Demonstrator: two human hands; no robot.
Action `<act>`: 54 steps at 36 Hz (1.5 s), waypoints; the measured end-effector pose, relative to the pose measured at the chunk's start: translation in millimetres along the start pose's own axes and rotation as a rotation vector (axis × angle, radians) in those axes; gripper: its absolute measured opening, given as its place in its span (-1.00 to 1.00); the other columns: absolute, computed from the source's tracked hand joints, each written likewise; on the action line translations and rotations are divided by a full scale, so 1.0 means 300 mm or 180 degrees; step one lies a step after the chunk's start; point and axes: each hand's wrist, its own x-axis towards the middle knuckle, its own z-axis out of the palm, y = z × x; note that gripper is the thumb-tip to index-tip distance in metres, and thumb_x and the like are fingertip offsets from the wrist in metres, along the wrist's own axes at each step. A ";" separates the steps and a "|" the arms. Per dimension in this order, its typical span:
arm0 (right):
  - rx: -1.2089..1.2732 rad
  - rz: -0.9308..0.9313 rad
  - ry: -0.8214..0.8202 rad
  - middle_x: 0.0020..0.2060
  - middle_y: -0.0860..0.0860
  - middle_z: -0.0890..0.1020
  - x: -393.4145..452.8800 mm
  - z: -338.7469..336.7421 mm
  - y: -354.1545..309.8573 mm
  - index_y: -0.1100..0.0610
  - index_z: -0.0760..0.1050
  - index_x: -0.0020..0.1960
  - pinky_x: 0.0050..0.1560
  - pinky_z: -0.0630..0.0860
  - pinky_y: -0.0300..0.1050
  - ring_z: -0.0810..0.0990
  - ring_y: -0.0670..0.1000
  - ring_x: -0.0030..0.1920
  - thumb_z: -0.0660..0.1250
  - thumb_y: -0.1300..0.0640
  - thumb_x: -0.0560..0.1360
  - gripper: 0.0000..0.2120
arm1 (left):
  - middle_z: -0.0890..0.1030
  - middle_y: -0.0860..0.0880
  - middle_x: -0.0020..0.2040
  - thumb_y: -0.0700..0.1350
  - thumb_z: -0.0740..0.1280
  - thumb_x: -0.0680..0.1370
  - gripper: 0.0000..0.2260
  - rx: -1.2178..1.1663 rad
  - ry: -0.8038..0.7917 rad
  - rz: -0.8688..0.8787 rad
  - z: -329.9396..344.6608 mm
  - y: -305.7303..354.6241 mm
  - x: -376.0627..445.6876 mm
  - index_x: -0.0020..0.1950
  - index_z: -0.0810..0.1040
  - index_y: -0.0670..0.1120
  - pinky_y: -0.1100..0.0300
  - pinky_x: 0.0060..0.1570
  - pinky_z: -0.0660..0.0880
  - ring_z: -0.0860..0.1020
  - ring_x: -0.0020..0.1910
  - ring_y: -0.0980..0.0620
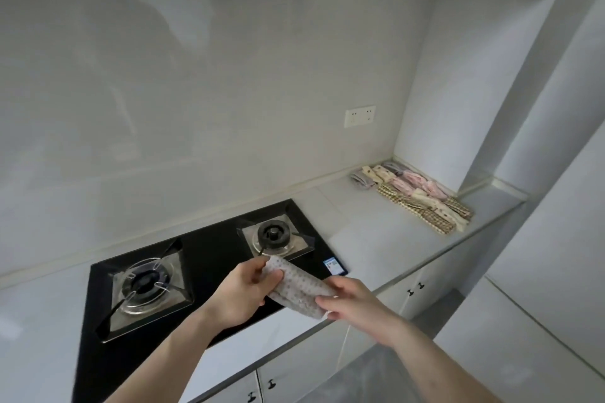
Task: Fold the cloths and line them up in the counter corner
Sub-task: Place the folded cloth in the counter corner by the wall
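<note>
A small pale dotted cloth point(296, 288), folded into a narrow strip, hangs in the air above the front edge of the hob. My left hand point(244, 293) pinches its upper left end. My right hand point(352, 299) grips its lower right end. Several folded cloths point(415, 195), grey, pink, checked and cream, lie in rows in the far right corner of the counter point(360, 229), against the side wall.
A black glass hob point(209, 252) with two burners is set into the counter under my hands. A wall socket point(360, 116) sits on the backsplash. White cabinet doors with dark handles run below the counter. An extractor hood hangs at the top.
</note>
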 end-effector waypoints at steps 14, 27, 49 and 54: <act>-0.0390 0.0262 0.0881 -0.23 0.05 0.65 0.252 -0.426 0.130 0.10 0.59 -0.03 -0.28 0.52 -0.19 0.58 -0.08 -0.30 0.42 0.13 0.52 -0.94 | 0.68 -0.02 -0.30 0.04 0.34 0.61 -0.75 0.0952 -0.0155 -0.0310 0.251 0.008 0.644 -0.13 0.57 -0.12 0.20 -0.34 0.37 0.45 -0.47 0.19; 0.0415 0.1099 0.1785 -0.47 0.12 0.49 0.494 -0.755 0.270 0.26 0.55 -0.14 -0.40 0.21 -0.16 0.34 0.05 -0.45 0.40 0.27 0.49 -0.94 | 0.64 0.11 -0.11 0.21 0.26 0.57 -0.80 0.1390 -0.0314 -0.0118 0.474 0.104 1.136 -0.14 0.52 0.13 0.09 -0.14 0.61 0.64 -0.16 0.07; 0.0263 0.1691 0.1561 -0.37 0.09 0.61 1.186 -1.391 0.459 0.16 0.59 -0.12 -0.63 0.29 -0.28 0.49 0.02 -0.45 0.36 0.19 0.54 -0.92 | 0.63 0.20 -0.08 -0.04 0.35 0.55 -0.93 0.1246 0.0229 -0.1010 0.514 0.089 1.549 -0.03 0.58 0.14 0.30 -0.12 0.49 0.59 -0.13 0.21; 0.0269 0.1567 0.1277 -0.53 0.04 0.52 1.410 -1.493 0.483 0.16 0.54 -0.10 -0.59 0.26 -0.29 0.42 0.00 -0.56 0.37 0.21 0.54 -0.95 | 0.64 0.19 -0.07 -0.03 0.36 0.54 -0.93 0.1166 0.0512 -0.1121 0.536 0.096 1.597 -0.04 0.59 0.15 0.33 -0.16 0.46 0.59 -0.15 0.22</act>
